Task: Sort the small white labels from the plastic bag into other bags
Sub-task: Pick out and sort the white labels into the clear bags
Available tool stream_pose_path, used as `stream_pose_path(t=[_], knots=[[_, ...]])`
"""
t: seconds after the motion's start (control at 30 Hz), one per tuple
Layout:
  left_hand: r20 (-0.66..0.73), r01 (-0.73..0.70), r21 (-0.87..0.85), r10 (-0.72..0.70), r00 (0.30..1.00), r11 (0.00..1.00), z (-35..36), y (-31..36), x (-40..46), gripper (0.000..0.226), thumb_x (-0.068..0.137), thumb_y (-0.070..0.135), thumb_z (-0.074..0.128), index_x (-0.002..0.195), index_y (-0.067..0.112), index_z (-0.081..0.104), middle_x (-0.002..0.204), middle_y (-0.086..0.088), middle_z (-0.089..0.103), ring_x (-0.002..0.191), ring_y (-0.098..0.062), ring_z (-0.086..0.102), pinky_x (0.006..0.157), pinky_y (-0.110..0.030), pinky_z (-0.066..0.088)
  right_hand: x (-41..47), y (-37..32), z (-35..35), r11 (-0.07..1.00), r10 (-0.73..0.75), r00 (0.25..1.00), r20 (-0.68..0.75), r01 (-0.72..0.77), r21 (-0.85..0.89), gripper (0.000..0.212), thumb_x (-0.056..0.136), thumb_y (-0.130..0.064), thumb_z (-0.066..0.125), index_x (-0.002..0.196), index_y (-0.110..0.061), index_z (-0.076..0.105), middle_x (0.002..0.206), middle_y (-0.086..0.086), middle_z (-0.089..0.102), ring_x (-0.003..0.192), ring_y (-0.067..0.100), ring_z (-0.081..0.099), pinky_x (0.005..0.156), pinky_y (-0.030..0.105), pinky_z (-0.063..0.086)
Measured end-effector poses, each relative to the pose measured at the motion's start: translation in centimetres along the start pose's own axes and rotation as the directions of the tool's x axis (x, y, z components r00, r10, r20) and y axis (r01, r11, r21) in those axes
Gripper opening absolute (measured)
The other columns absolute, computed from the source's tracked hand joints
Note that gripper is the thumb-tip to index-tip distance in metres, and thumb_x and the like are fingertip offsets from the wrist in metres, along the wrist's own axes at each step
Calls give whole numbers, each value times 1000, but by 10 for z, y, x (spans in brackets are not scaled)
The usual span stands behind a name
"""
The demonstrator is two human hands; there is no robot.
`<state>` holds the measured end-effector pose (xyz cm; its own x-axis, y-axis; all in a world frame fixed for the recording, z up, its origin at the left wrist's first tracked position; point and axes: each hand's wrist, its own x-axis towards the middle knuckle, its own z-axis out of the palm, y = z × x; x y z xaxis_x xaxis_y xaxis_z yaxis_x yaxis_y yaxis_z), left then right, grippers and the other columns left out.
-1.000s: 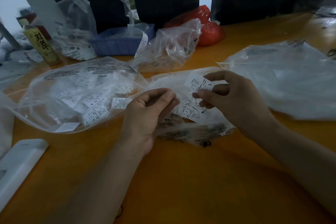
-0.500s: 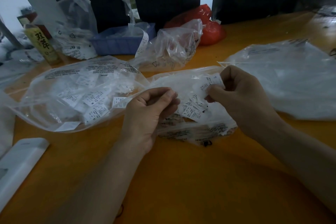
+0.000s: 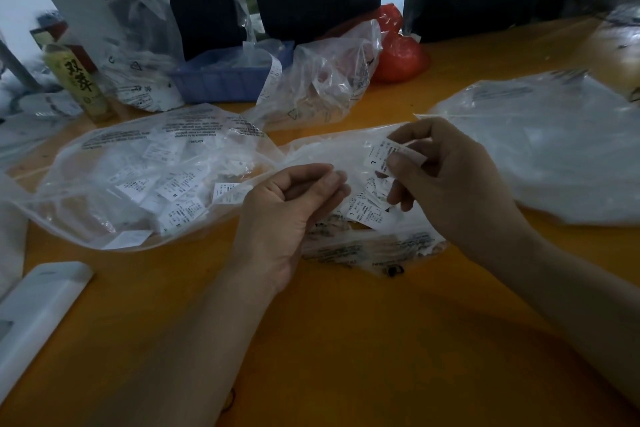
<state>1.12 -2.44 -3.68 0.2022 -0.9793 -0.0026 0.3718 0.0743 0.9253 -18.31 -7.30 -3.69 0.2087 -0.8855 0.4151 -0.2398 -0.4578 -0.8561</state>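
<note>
Several clear bags are spread over the orange surface [image 3: 346, 340]. Largest first: a big pale bag [image 3: 540, 149] at 3 o'clock, contents not readable. A wide bag of sorted labels [image 3: 145, 180] at 9 o'clock is seen holding many white labels, some marked M. The source bag [image 3: 349, 218] at centre, under both hands, shows a few loose labels [image 3: 367, 210] still inside. A crumpled bag [image 3: 322, 80] at 12 o'clock and another upright bag [image 3: 142, 55] at 11 o'clock are noted, contents unclear.

Progress is judged as partway: a good pile is already bagged at 9 o'clock, yet labels remain in the source bag, so more picks are left. How many remain cannot be told.

The right hand [image 3: 446, 173] is clenched on one small label [image 3: 381, 156], pinched between thumb and fingers, lifted above the source bag; an L mark is visible on it. The label sticks out at 9 o'clock of the grip, toward the left hand.

The left hand [image 3: 294, 204] is curled, fingertips pressed on the plastic of the source bag; a pinch of the film is judged likely, not certain. No label is seen in it.

Next, the held label would need dropping into its matching bag.
</note>
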Motion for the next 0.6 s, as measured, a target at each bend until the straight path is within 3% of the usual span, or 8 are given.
stream_pose_path(t=[0.1, 0.23, 0.33, 0.43, 0.5, 0.6], knots=[[19, 7, 6, -7, 1000, 1000, 0, 0, 0, 17, 67, 11, 83, 83, 14, 84, 102, -18, 80, 93, -27, 80, 75, -23, 63, -3, -3, 0, 998, -32, 999, -17, 31, -47, 20, 102, -25, 60, 117, -34, 50, 75, -7, 72, 57, 10, 66, 50, 21, 52], [31, -22, 41, 20, 999, 999, 1, 0, -1, 21, 63, 19, 86, 84, 17, 84, 100, -16, 81, 92, -25, 80, 76, -24, 63, -3, -8, 1, 980, -85, 996, -41, 76, -186, 17, 102, -13, 58, 99, -27, 68, 66, -5, 66, 50, 0, 59, 43, 6, 37], [40, -40, 68, 37, 998, 997, 1, -1, -2, 26, 64, 23, 86, 89, 15, 83, 99, -17, 81, 92, -25, 80, 78, -25, 63, -5, -13, 4, 969, -45, 994, 95, 66, -238, 13, 99, -44, 56, 101, -38, 67, 76, -27, 66, 66, -6, 62, 53, 6, 42], [44, -46, 91, 42, 998, 995, 1, -2, -4, 27, 68, 20, 84, 93, 12, 81, 98, -17, 81, 94, -24, 80, 79, -26, 63, -8, -16, 8, 945, -40, 984, 175, 94, -313, 41, 82, -74, 44, 96, -42, 66, 82, -32, 62, 88, -14, 59, 68, 7, 49], [57, -40, 91, 35, 998, 995, 1, -2, -4, 27, 71, 18, 83, 97, 11, 80, 100, -18, 80, 95, -25, 80, 80, -26, 63, -8, -16, 9, 937, -60, 986, 154, 108, -331, 42, 82, -71, 48, 94, -36, 69, 87, -28, 64, 91, -11, 60, 69, 13, 52], [78, -33, 110, 24, 997, 993, 3, -1, -5, 26, 69, 23, 87, 94, 17, 83, 101, -17, 80, 96, -27, 80, 80, -28, 63, -6, -11, 8, 930, -80, 989, 121, 118, -348, 10, 93, -46, 64, 90, -37, 67, 85, -29, 62, 91, -10, 61, 69, 10, 49]])
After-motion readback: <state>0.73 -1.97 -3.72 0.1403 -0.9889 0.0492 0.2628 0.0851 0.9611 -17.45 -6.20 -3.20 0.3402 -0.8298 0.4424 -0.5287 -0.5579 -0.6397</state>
